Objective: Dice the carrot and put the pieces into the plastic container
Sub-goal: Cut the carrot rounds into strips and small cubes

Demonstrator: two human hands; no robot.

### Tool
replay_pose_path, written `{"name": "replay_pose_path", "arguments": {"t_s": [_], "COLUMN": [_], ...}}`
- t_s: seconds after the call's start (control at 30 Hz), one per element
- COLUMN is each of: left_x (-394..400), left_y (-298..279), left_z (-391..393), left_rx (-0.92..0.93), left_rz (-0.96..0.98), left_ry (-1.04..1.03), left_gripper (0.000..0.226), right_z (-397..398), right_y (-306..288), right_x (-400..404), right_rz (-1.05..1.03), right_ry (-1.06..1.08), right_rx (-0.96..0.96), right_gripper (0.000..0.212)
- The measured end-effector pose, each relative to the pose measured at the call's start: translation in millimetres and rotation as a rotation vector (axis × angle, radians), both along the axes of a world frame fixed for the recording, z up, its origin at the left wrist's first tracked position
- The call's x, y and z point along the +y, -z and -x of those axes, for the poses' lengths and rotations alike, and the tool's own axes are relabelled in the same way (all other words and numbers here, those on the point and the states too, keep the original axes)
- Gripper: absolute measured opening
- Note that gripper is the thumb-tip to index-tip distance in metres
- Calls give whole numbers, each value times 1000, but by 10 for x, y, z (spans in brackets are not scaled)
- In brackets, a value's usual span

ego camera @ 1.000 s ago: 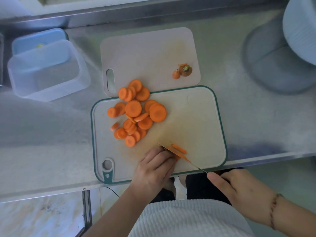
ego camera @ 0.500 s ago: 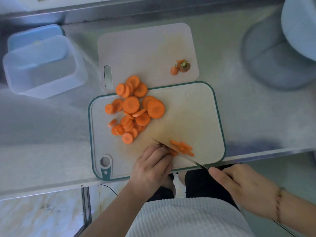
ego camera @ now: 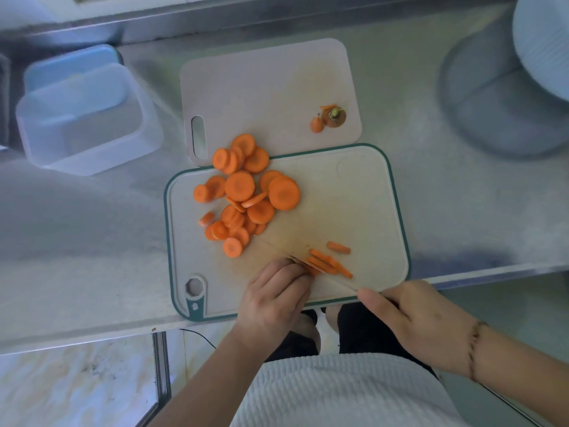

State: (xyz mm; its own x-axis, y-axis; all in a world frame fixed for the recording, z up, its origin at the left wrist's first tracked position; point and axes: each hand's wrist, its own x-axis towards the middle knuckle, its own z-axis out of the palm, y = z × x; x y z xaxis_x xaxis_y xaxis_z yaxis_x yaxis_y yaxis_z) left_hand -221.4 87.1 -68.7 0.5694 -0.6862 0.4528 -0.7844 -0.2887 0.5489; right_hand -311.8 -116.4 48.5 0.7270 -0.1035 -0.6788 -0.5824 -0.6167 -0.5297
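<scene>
Gripping a thin-bladed kitchen knife (ego camera: 335, 280) at about five o'clock, the right hand (ego camera: 421, 322) is closed around the handle, forefinger stretched along the spine, with the blade angled up toward ten o'clock across the cream cutting board with a teal rim (ego camera: 363, 211). The left hand (ego camera: 274, 298), at six o'clock on the board, curls its fingertips down onto a carrot piece that is mostly hidden beneath them, right against the blade. Just beyond the blade lie thin orange carrot strips (ego camera: 328, 261) — one strip rests slightly apart at about three o'clock of them. A heap of round orange carrot slices (ego camera: 246, 195) covers the board's eleven o'clock corner, spilling onto the pale pink cutting board (ego camera: 264, 87) behind, where the brownish carrot top end (ego camera: 334, 116) sits. The clear rectangular plastic container (ego camera: 83, 124) stands well apart at ten o'clock on the steel counter (ego camera: 462, 195) — with no carrot visible inside.
</scene>
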Motion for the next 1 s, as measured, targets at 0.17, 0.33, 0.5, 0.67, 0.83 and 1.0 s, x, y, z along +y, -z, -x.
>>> {"name": "replay_pose_path", "arguments": {"t_s": [0.17,0.33,0.5,0.67,0.83,1.0], "left_x": [17,9,-9,45,-150,-480], "left_y": [-1,8,1,-25,-401,-345], "left_z": [-8,-7,-24,-46,-218,-426], "left_rx": [-13,-7,17,31,38,-191], "left_rz": [25,6,34,-20,-109,-330], "left_ry": [10,1,39,93,180,590], "left_gripper": [12,11,15,13,11,29], "right_z": [79,139,-38,163,375,460], "right_y": [-112,76,179,24,-189,-120], "right_x": [-7,-24,45,-110,-337,-426], "right_rz": [13,59,27,-97,-171,-205], "right_ry": [-20,-26,-22,119,488,631], "right_rx": [4,52,45,51,83,90], "right_gripper": [50,72,69,75,76,69]}}
